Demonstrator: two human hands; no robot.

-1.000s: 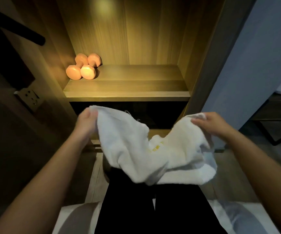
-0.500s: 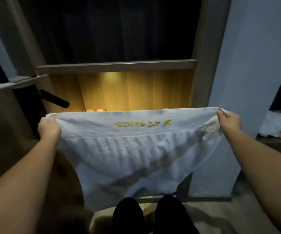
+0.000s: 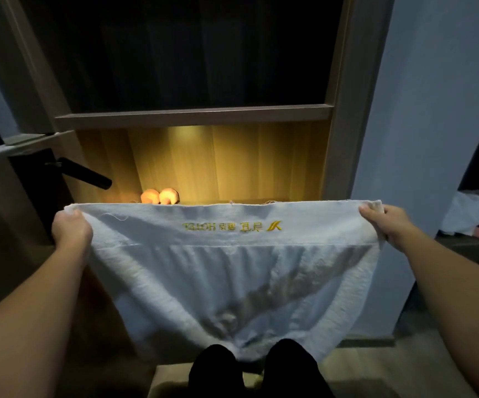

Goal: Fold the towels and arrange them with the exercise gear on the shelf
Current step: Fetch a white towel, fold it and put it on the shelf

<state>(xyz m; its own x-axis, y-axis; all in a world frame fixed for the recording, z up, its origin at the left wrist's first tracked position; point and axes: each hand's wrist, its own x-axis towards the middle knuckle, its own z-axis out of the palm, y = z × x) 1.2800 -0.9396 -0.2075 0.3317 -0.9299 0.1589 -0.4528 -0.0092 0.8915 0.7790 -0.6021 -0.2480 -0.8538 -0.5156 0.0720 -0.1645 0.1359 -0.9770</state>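
Step in hand: opening out the first white towel (image 3: 232,277) ahead of folding. Left hand (image 3: 71,232) grips the top left corner, fingers curled over the hem; right hand (image 3: 385,222) pinches the top right corner with the thumb on the near face. Hands are wide apart and level, so the top hem is taut and straight. The towel hangs flat in front of the lit shelf (image 3: 247,162), with its lower edge drooping to the person's dark-trousered knees (image 3: 255,369). Gold embroidered lettering (image 3: 232,226) runs under the top hem and reads reversed. Two orange dumbbells (image 3: 160,195) stand at the shelf's left rear, their tops showing just above the hem. A black door handle (image 3: 86,173) juts out at left; a heap of clothes (image 3: 476,216) lies at far right. Judgement: no fold is made yet. The next move likely calls for bringing the two corners together to halve the towel, keeping the edges matched, then setting it on the shelf to the right of the dumbbells. Against a second ago: the towel was bunched between hands held close and the view looked down on the shelf; half a second ago it was already spread, and it is little altered since.
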